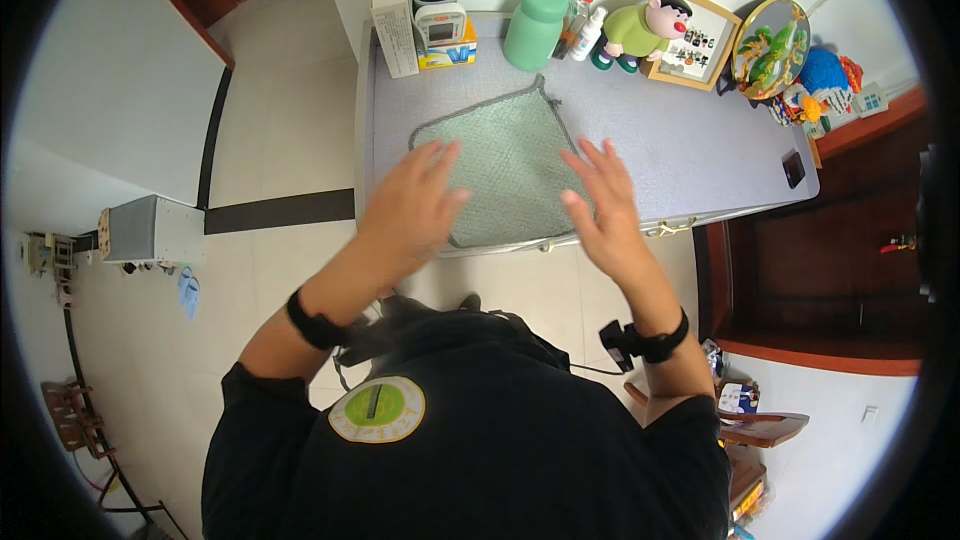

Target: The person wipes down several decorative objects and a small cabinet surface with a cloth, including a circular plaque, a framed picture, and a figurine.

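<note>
A green-grey woven cloth (pixel 510 157) with a dark stitched border lies spread on the cabinet top, one corner with a small loop pointing to the back. Over its left edge hovers my left hand (pixel 416 199), fingers apart and holding nothing. My right hand (pixel 604 210) is raised at the cloth's right edge, also empty with its fingers spread. Parts of the cloth's left and right edges are hidden behind the hands. Whether either hand touches the cloth, I cannot tell.
Along the back stand a white carton (pixel 395 37), a blood pressure monitor (pixel 441 24), a green lidded jar (pixel 535 28), a white spray bottle (pixel 588 34), a cartoon figurine (pixel 637 30), a picture frame (pixel 694 45) and a round ornament (pixel 771 49). A dark phone-like object (pixel 793 169) lies near the right end.
</note>
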Motion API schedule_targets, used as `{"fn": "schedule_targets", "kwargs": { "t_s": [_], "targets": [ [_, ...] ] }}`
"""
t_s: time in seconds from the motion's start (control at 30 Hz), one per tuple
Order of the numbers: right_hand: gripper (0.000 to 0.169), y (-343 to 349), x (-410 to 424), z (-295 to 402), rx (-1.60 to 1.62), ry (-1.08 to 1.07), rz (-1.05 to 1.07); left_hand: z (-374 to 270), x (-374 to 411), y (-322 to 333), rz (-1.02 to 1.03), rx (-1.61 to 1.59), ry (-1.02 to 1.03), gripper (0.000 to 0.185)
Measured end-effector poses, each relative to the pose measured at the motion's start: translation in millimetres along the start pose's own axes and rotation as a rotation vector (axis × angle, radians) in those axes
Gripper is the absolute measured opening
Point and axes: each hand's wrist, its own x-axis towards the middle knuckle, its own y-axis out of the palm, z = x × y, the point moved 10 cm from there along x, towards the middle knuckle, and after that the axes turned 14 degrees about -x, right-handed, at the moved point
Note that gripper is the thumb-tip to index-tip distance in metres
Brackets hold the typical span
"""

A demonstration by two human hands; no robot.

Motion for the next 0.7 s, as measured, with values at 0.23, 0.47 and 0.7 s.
{"fn": "schedule_targets", "kwargs": {
  "t_s": [0.23,0.47,0.7],
  "targets": [
    [0.064,114.3,23.7,13.4,-0.265,-0.107,0.075,20.8,30.6,71.9,0.037,0.095,-0.163,0.083],
    [0.065,133.1,63.4,20.1,-0.237,-0.223,0.055,72.8,33.9,79.5,-0.067,0.169,-0.395,0.088],
    [0.064,151.3,115.4,19.7,-0.136,-0.300,-0.002,104.0,51.5,60.1,-0.171,0.219,-0.595,0.083]
  ]
}}
